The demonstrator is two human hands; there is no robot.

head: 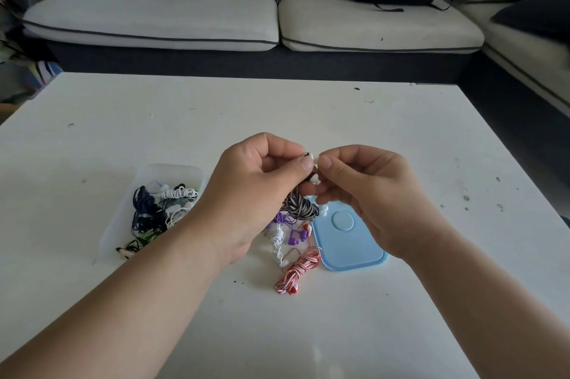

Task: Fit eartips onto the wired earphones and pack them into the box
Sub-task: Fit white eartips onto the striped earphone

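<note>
1. Fitting was under way just above the lid [348, 250]: the left hand [256, 193] pinched a black earbud [306, 155] between thumb and forefinger. The right hand [370, 193] pinched a white eartip [315, 157] against it, the fingertips of the two hands touching.
2. The striped earphones [300, 207] carrying that bud hung coiled from the hands over the lid's far left corner. A second white piece [314, 178] showed below the thumbs; whether it was a fitted tip or a spare could not be told.
3. Judged done: the box [148, 173], well left of the lid, held several coiled sets [148, 215] in dark blue, white and green, presumably tipped and packed.
4. Judged left: three sets lay on the table [308, 113] just left of the lid, namely purple [291, 232], white [277, 240] and red [297, 270]. Whether these bore tips could not be told; none was in the box.
5. A few loose eartips [324, 209] rested on the lid's far left corner, so supply remained for further fitting.
6. The lid lay flat on the table, apart from the box, which stood open; roughly half of the work appeared to remain.
</note>
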